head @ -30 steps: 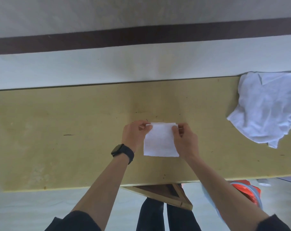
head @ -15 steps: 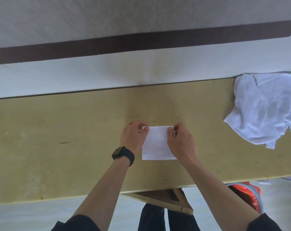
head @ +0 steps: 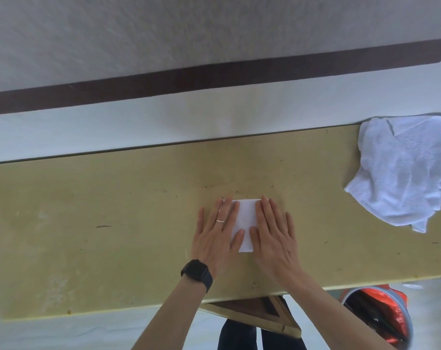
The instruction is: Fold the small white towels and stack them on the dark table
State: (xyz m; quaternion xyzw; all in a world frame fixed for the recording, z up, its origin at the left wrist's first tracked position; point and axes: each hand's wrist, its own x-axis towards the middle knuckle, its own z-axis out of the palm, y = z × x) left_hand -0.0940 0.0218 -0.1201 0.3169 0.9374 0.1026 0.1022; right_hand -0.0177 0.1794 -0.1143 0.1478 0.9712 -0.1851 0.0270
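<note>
At the middle of the counter (head: 113, 223), near its front edge, the towel (head: 246, 221) lies flat, folded down to a small white rectangle. My left hand (head: 214, 238) and right hand (head: 272, 238) both rest on it palm down, one over each side. The fingers are straight and slightly spread, pressing the cloth to the counter and gripping nothing. Only a strip of towel shows between them.

I judge it light, soft and limp, with no stiffness of its own, so the layers may loosen or slide apart once the pressure comes off. The safest hold would be a pinch through all the layers along one edge, best the folded one, though I cannot tell which edge that is. The other hand could slip flat beneath to carry it level.

A ring (head: 220, 221) sits on a left finger and a watch (head: 196, 274) on that wrist. Well apart, at the counter's far right end, a pile (head: 403, 173) of crumpled white towels waits unfolded. Below the front edge at the right stands a bin (head: 381, 317) with a red lining. I see no finished stack.
</note>
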